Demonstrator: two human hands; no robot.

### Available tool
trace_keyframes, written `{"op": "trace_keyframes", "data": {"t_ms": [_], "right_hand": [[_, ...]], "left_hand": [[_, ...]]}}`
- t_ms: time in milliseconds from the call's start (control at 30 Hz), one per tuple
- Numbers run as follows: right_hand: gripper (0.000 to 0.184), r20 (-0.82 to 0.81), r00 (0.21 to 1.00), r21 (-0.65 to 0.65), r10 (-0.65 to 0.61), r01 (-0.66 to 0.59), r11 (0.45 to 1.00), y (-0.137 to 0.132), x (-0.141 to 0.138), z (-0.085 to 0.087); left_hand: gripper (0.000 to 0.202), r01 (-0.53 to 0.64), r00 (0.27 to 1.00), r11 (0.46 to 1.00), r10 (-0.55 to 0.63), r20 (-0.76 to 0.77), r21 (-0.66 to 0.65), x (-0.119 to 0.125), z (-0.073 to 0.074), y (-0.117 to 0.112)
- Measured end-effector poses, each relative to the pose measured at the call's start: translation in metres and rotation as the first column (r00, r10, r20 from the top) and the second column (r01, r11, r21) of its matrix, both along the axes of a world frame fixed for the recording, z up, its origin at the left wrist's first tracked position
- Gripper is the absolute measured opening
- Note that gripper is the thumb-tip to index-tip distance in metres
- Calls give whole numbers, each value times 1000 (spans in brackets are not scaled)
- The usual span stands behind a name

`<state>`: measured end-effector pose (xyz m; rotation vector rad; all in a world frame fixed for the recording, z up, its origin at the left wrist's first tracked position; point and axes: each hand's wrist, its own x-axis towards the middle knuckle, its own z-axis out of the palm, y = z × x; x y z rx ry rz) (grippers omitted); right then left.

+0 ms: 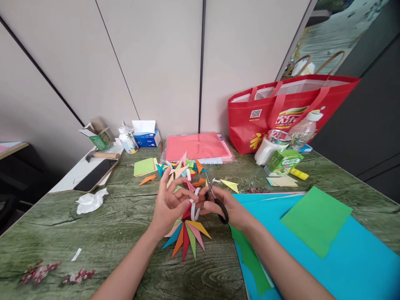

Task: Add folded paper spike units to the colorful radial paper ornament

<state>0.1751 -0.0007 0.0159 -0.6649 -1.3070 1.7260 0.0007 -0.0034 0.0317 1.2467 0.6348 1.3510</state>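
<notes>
Left hand [168, 204] pinches white strip [193, 212]; right hand [233, 208] grips scissors [221, 204] close by. I judge a careless twist could tear the strip.

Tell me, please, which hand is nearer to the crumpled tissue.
Left. The left hand is to the right of the tissue; the right hand, holding scissors, is farther right.

Your left hand [170, 200] can pass outward over the tabletop [125, 225] between the tissue [92, 201] and the paper scrap [76, 254]. Forward, folded paper pieces [178, 171] lie in your way. On your right, pass above the flat blue sheets [337, 254]; the carton [283, 161], mug [266, 151] and bag [245, 129] block the far side.
</notes>
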Motion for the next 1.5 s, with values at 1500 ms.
{"op": "trace_keyframes", "data": {"t_ms": [1500], "right_hand": [[40,-164,849,-306,502,-528,792,-13,0,-10]], "left_hand": [[75,-166,985,983,168,-31,78,-3,-10,9]]}}
